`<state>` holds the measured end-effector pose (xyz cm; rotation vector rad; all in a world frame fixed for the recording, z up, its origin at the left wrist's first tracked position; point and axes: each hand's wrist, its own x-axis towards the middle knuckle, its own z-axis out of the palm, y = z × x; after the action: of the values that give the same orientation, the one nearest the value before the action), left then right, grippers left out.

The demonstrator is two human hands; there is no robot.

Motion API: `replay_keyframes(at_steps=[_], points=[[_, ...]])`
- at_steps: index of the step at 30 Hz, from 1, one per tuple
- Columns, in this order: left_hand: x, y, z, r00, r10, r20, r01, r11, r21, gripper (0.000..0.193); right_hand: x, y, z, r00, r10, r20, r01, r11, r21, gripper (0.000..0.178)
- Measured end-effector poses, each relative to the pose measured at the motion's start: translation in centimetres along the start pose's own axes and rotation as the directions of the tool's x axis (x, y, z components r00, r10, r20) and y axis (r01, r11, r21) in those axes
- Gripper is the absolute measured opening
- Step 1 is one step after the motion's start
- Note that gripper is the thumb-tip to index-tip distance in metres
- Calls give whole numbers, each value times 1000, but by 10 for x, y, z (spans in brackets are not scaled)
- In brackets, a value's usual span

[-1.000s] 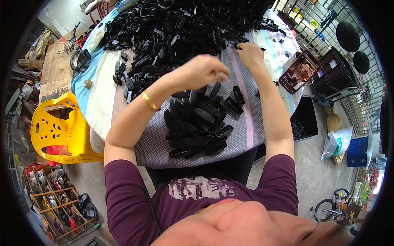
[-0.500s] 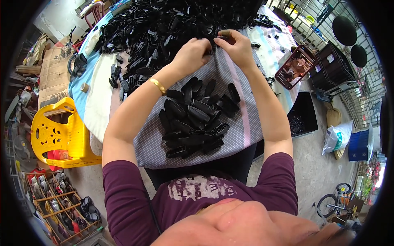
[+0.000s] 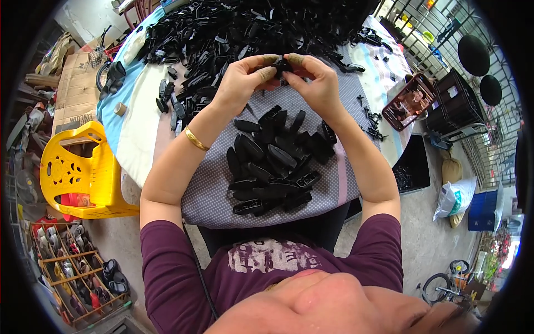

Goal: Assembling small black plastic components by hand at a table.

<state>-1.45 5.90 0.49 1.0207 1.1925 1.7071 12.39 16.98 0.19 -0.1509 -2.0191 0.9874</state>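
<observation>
Between my two hands, over the near side of a big heap of black plastic parts (image 3: 222, 36), is a small black plastic piece (image 3: 282, 65). My left hand (image 3: 240, 83) pinches it from the left, tan coverings on its thumb and finger. From the other side my right hand (image 3: 316, 83) grips the same piece, a tan covering on one finger. Its exact shape is partly hidden by the fingers. Closer to me, on the dotted grey cloth (image 3: 208, 195), lies a loose pile of long oval black pieces (image 3: 272, 161).
A phone (image 3: 410, 102) leans at the table's right, near scattered small black bits (image 3: 374, 125). A tape roll (image 3: 119, 109) stands on the left of the table. Beside the table are a yellow plastic chair (image 3: 83, 172) and a black bin (image 3: 413, 161). A shoe rack (image 3: 78, 273) is lower left.
Both hands have drawn slightly back from the heap's edge and turned so their fingertips meet around the black piece, which now shows between them. The view has shifted a little.
</observation>
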Motion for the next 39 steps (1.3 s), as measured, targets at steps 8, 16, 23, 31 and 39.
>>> replay_keyframes(at_steps=[8, 16, 23, 31, 39], points=[[-1, -10, 2, 989, 96, -114, -89, 994, 69, 29, -1, -1, 4, 1000, 7, -7, -7, 998, -62, 29], [-4, -15, 12, 982, 109, -153, -101, 993, 62, 30, -6, -7, 7, 985, -169, 32, 169, 911, -376, 29], [-2, 2, 7, 987, 159, -8, -158, 985, 70, 24, -1, -2, 3, 997, 76, 0, -72, 948, -311, 26], [-6, 7, 2, 987, 155, 50, -158, 985, 64, 22, -8, -11, 8, 959, 187, 211, -155, 975, -160, 19], [-6, 15, -2, 982, 129, 136, -159, 959, 233, 30, 19, 11, -31, 854, 323, 407, -385, 919, 80, 28]])
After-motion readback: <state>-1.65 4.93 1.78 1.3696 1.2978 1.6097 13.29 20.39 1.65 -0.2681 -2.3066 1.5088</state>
